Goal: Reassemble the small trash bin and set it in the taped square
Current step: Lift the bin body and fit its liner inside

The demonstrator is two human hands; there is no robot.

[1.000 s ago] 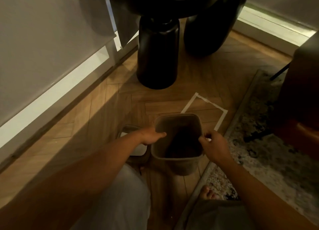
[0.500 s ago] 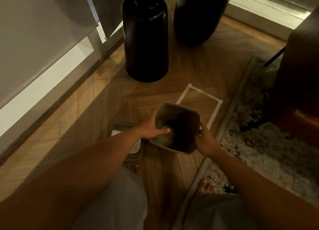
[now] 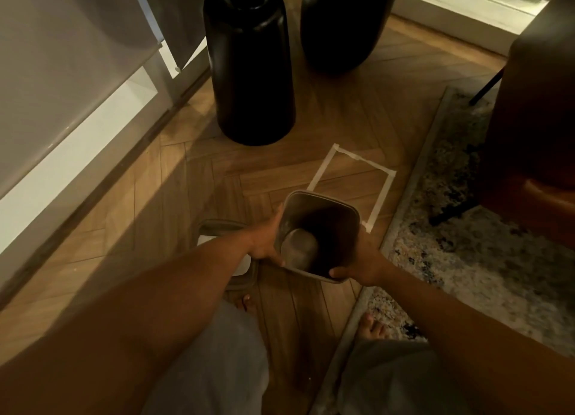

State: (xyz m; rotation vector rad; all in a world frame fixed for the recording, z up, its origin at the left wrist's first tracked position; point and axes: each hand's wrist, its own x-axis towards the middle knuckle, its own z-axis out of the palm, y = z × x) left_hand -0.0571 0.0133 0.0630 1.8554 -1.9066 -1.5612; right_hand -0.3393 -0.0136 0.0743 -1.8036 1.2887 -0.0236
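I hold a small grey bin body [image 3: 320, 218] off the floor, tilted so its open mouth faces me. My left hand [image 3: 267, 243] grips its left rim and my right hand [image 3: 361, 259] clasps the near right corner. The inside is dark with a paler round patch at the bottom. The bin's lid [image 3: 230, 252], grey frame with a white panel, lies flat on the floor under my left wrist, partly hidden. The taped square [image 3: 351, 178] of pale tape is on the wood floor just beyond the bin; its near side is covered by the bin.
Two thick black table legs [image 3: 249, 72] stand behind the square. A patterned rug [image 3: 482, 243] borders it on the right, with a dark brown chair [image 3: 535, 119] on it. A white wall and skirting board [image 3: 77, 128] run along the left. My bare feet are below.
The bin has come up off the floor and tipped its mouth further toward me. My right hand has slid to the near corner. The view has shifted forward.
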